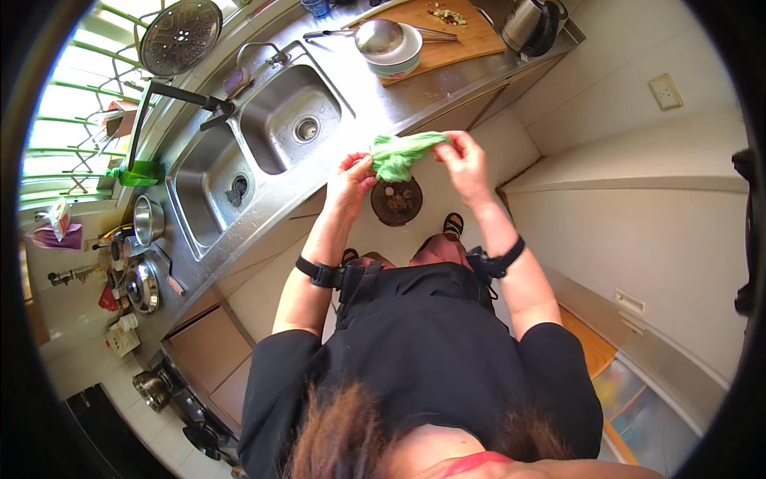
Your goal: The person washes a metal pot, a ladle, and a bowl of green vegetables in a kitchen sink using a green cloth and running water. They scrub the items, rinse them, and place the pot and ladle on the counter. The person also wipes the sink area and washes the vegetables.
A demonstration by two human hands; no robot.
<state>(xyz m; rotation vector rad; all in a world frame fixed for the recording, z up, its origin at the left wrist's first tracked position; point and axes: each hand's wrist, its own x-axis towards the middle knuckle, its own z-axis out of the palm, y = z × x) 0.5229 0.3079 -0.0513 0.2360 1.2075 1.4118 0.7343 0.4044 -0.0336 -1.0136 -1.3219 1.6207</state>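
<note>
A bunched light-green cloth (400,157) is stretched between my two hands, in front of the counter's edge. My left hand (353,176) pinches its left end between thumb and fingers. The twisted right end is gripped by my right hand (464,158). Below the cloth, on the floor, stands a round dark bin (396,206) with scraps in it. Nearest to my left hand is the steel double sink, whose right basin (275,132) and left basin (209,179) both show wet surfaces. Something dark lies at the left basin's drain.
A black faucet (188,96) rises behind the sink. A wooden cutting board (473,45) carries chopped bits, a bowl (395,66) and a metal ladle (379,37). An electric kettle (529,27) stands at the right. A steel bowl (148,220) and a pot lid (142,286) are left of the sink.
</note>
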